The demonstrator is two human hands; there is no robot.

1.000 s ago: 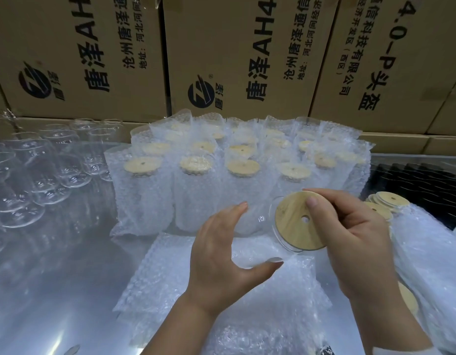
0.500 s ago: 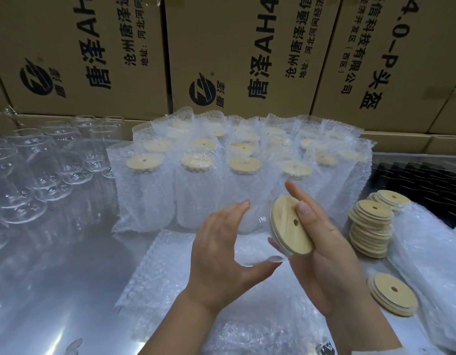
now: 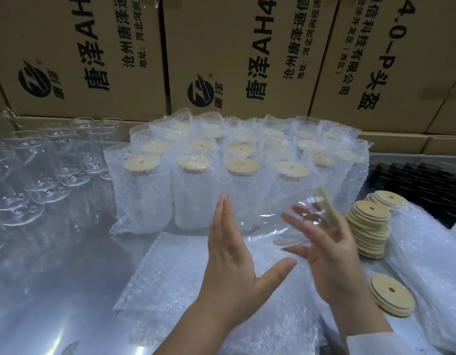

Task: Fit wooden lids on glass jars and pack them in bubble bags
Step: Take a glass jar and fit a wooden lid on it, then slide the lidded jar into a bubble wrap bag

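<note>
- Watching near: left hand (image 3: 234, 254) flat-fingered, right hand (image 3: 324, 254) splayed, neither clenched; I see the jar (image 3: 286, 224) sideways between them, so it could slip onto the bubble bags (image 3: 183, 290) at 6 o'clock.
- Its wooden lid (image 3: 327, 208), at the 2 o'clock end, may pop off if poorly seated.
- Farther, at 3 o'clock, a careless swing could topple the lid stack (image 3: 370, 226).

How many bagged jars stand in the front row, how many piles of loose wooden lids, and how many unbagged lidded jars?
Front-row bagged jars: 4
Loose lid piles: 3
Unbagged lidded jar: 1
Total: 8
</note>
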